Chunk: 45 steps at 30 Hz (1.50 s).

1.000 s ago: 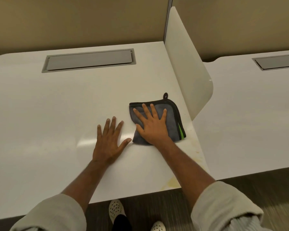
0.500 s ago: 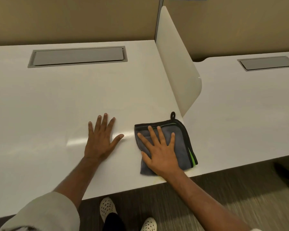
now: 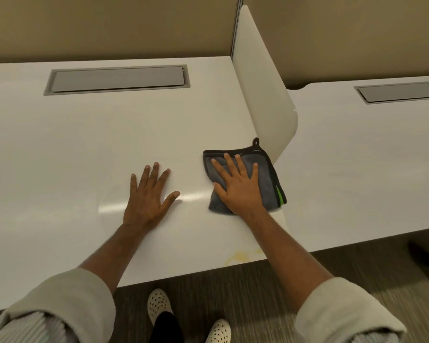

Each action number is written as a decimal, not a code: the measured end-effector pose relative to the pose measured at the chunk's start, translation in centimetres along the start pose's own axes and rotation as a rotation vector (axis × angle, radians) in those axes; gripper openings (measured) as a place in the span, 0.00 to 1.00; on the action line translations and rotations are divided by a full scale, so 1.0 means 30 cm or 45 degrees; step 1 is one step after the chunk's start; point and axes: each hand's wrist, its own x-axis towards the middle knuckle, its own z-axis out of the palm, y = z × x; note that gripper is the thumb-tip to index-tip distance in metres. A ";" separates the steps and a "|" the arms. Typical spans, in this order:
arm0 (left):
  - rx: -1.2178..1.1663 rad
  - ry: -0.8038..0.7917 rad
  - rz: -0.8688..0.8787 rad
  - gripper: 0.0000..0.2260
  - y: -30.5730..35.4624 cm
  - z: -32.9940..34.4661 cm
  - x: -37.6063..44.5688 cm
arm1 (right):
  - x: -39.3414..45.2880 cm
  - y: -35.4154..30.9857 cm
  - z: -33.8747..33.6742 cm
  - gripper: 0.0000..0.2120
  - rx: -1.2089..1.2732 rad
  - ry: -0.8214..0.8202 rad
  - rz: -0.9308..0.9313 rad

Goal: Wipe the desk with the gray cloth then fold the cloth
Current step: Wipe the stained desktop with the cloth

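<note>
Head view, right hand (image 3: 240, 189) flat on gray cloth (image 3: 268, 179), divider (image 3: 263, 90) just beside

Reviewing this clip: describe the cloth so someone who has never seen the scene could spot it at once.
Start at the white desk and follow the upright white divider on its right side down to its near end. The cloth lies flat just in front, under the right hand. It is the only dark item there: gray, black-edged, with a green tag and a small loop.

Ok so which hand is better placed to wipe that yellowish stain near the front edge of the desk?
Right. The right hand lies flat on the gray cloth, with the stain just nearer. The left hand rests on the bare desk.
</note>
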 end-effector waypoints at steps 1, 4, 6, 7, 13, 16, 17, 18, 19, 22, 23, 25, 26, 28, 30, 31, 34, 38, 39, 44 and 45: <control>0.001 -0.005 0.000 0.39 0.002 0.000 -0.001 | -0.049 0.022 0.005 0.31 0.001 0.010 0.006; -0.005 0.011 -0.005 0.38 -0.002 0.006 -0.003 | -0.222 0.049 0.032 0.32 0.033 0.068 -0.016; -0.008 0.023 -0.005 0.37 -0.006 0.012 -0.002 | -0.318 0.020 0.053 0.32 0.016 0.077 -0.027; -0.005 0.025 -0.006 0.37 -0.005 0.014 -0.003 | -0.344 -0.002 0.061 0.33 0.011 0.061 -0.033; 0.007 0.017 -0.011 0.37 -0.002 0.014 0.005 | -0.204 -0.086 0.040 0.31 0.033 0.009 -0.141; -0.019 0.019 0.008 0.36 -0.016 0.021 0.001 | -0.044 -0.079 0.005 0.31 0.037 -0.031 -0.067; -0.037 0.029 0.011 0.35 -0.019 0.024 0.000 | -0.008 -0.073 -0.003 0.31 0.038 -0.040 -0.044; -0.056 0.040 0.012 0.35 -0.022 0.025 0.000 | 0.013 -0.064 -0.006 0.31 0.041 -0.043 -0.034; -0.072 0.047 0.012 0.35 -0.023 0.024 0.001 | 0.018 -0.051 -0.006 0.31 0.046 -0.040 -0.035; -0.081 0.041 0.011 0.34 -0.018 0.022 -0.001 | -0.049 0.004 0.010 0.31 0.052 -0.004 -0.045; -0.078 0.036 0.008 0.34 -0.017 0.021 -0.003 | -0.086 0.022 0.017 0.31 0.056 0.009 -0.042; -0.074 0.033 0.006 0.34 -0.016 0.021 -0.007 | -0.171 0.054 0.026 0.31 0.068 0.037 -0.047; -0.068 0.036 0.005 0.34 -0.015 0.020 -0.007 | -0.217 0.067 0.032 0.31 0.073 0.053 -0.057; -0.054 0.044 0.008 0.35 -0.014 0.020 -0.005 | -0.309 0.089 0.049 0.31 0.070 0.085 -0.080; -0.049 0.051 0.014 0.36 -0.010 0.021 -0.005 | -0.376 0.105 0.069 0.31 0.050 0.096 -0.092; -0.053 0.055 0.012 0.36 -0.010 0.022 -0.004 | -0.389 0.110 0.073 0.31 0.038 0.092 -0.094; -0.057 0.070 0.008 0.35 -0.007 0.026 0.000 | -0.342 0.116 0.059 0.31 0.038 0.090 -0.087; -0.073 0.064 -0.007 0.34 -0.003 0.023 -0.002 | -0.189 0.093 0.020 0.30 0.056 0.039 -0.048; -0.073 0.071 -0.009 0.34 0.000 0.023 -0.004 | -0.160 0.085 0.014 0.30 0.051 0.026 -0.038; -0.085 0.074 -0.016 0.33 0.004 0.014 -0.006 | -0.189 0.051 0.021 0.31 0.007 0.017 -0.040; -0.085 0.073 -0.015 0.33 0.004 0.014 -0.007 | -0.229 0.045 0.029 0.32 -0.001 0.022 -0.065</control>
